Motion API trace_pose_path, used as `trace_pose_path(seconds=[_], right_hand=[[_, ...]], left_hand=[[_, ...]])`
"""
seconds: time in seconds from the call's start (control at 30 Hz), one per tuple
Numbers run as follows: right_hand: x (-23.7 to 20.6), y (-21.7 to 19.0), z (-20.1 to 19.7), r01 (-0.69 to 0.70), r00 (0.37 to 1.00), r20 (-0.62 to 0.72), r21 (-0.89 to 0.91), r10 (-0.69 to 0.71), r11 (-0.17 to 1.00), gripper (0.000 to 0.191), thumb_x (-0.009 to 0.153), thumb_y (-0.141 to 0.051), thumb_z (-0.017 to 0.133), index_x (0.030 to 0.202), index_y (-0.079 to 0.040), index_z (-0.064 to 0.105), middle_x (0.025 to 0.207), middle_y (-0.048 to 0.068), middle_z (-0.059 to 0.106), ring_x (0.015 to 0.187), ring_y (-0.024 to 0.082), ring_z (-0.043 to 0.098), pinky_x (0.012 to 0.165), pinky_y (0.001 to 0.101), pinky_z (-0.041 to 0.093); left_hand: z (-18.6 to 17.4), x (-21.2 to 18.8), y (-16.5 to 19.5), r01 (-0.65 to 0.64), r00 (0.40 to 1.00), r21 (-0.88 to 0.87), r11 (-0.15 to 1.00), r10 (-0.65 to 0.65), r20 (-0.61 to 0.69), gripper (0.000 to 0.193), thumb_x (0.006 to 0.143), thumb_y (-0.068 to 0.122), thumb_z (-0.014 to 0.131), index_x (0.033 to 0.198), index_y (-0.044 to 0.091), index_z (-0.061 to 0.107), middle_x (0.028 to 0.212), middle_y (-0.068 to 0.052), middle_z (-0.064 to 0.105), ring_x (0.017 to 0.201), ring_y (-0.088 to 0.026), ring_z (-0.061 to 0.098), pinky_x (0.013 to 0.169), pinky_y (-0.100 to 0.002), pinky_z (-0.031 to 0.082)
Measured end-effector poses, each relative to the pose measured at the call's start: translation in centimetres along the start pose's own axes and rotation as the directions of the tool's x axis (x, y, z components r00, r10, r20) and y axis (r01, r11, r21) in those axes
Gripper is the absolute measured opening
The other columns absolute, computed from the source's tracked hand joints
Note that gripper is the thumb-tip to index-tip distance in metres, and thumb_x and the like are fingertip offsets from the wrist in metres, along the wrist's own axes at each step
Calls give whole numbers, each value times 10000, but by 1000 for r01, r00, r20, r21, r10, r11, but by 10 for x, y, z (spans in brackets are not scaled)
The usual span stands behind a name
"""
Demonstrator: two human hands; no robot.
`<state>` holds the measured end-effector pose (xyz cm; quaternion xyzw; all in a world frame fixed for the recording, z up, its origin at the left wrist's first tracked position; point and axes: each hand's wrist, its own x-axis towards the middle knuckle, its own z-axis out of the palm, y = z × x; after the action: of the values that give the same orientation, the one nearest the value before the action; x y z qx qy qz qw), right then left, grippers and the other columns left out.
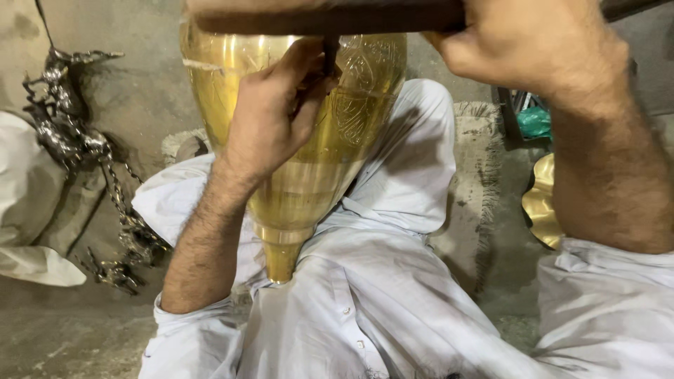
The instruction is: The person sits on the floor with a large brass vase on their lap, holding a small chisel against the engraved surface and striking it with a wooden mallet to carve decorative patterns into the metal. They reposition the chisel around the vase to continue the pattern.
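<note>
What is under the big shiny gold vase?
The golden engraved brass vase rests narrow end down on the person's lap, on white cloth. The left hand covers part of its engraving.

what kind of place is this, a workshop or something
Likely a small metal craft workshop. The left hand holds a thin tool against an engraved brass vessel, the right hand grips a dark handle, and a metal horse figure leans on the bare wall.
</note>
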<state>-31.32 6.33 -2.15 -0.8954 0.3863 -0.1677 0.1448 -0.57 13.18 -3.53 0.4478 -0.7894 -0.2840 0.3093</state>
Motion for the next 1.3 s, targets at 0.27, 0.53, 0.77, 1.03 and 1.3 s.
trace_pose_path(seconds=[0.27, 0.53, 0.77, 1.03, 1.3], right_hand=[[-27, 14, 24, -40, 973, -228, 9, 41, 999, 300, 1019, -168, 816, 1236, -57, 641, 910, 71, 653, 761, 177, 651, 659, 338, 542], [-33, 2, 17, 2, 956, -268, 416, 120, 909, 420, 950, -19, 802, 1329, 15, 624, 1109, 109, 707, 980, 228, 699, 856, 321, 568], [-46, -1, 40, -145, 900, -287, 514, 329, 846, 347, 952, -119, 866, 1198, 33, 675, 942, 88, 697, 893, 154, 712, 811, 278, 561], [-79, 4, 64, -202, 804, -210, 784, 557, 587, 321, 1026, -166, 853, 1188, 22, 649, 1048, 51, 703, 949, 99, 679, 854, 241, 569], [-66, 6, 82, -374, 867, -71, 561, 492, 739, 425, 917, -246, 840, 1164, 46, 656, 922, 126, 720, 804, 182, 722, 739, 351, 617]], left_hand=[[-12, 22, -1, -96, 985, 43, 994, 89, 145, 438, 1055, 53, 716, 1442, 14, 515, 1199, -190, 734, 1142, -307, 754, 975, -385, 641], [-17, 28, 2, -17, 968, 44, 999, 5, 253, 350, 1046, 121, 728, 1353, 70, 568, 1046, -160, 754, 941, -313, 774, 816, -424, 621], [-17, 34, 5, -31, 963, -6, 999, 32, 267, 405, 1016, 133, 696, 1392, 91, 552, 1089, -157, 763, 987, -323, 773, 848, -420, 629], [-24, 14, 4, 211, 976, -299, 931, -186, 110, 416, 1059, 112, 670, 1442, 49, 518, 1201, -147, 765, 1120, -240, 776, 994, -359, 655], [-7, 10, 11, 255, 967, -127, 959, -250, 56, 336, 1029, 59, 685, 1332, 28, 544, 1127, -111, 773, 983, -194, 801, 864, -319, 682]])
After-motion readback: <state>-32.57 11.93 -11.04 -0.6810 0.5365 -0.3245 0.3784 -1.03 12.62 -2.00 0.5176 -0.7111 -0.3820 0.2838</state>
